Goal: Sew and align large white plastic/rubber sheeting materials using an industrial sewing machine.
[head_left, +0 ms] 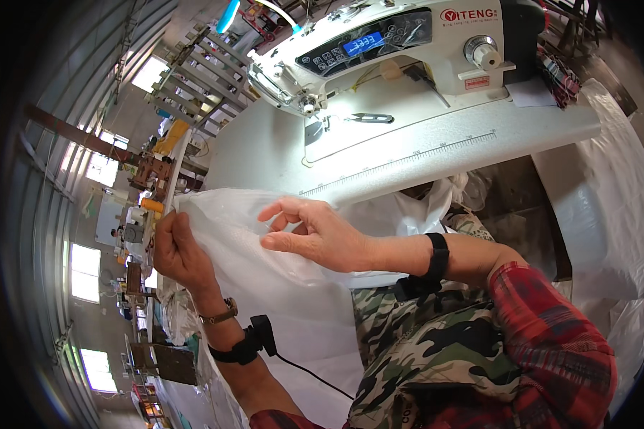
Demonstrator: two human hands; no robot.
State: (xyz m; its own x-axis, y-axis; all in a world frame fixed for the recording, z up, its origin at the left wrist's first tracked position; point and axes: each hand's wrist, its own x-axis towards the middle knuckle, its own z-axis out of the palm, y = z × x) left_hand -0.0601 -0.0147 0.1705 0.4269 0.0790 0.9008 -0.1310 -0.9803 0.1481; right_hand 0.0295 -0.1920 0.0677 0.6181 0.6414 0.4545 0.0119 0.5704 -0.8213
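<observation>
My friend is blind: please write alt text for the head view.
A person's left hand holds white sheeting by its edge; the right hand, loosely curled, is over it. Beyond, a white sewing machine stands on a table.

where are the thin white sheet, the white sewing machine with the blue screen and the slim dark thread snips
Thin white sheet point(300, 311), head view: its draped middle
White sewing machine point(392, 43), head view: its control panel
Dark thread snips point(374, 118), head view: their body

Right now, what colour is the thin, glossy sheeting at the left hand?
White sheeting, best in head view.
</observation>
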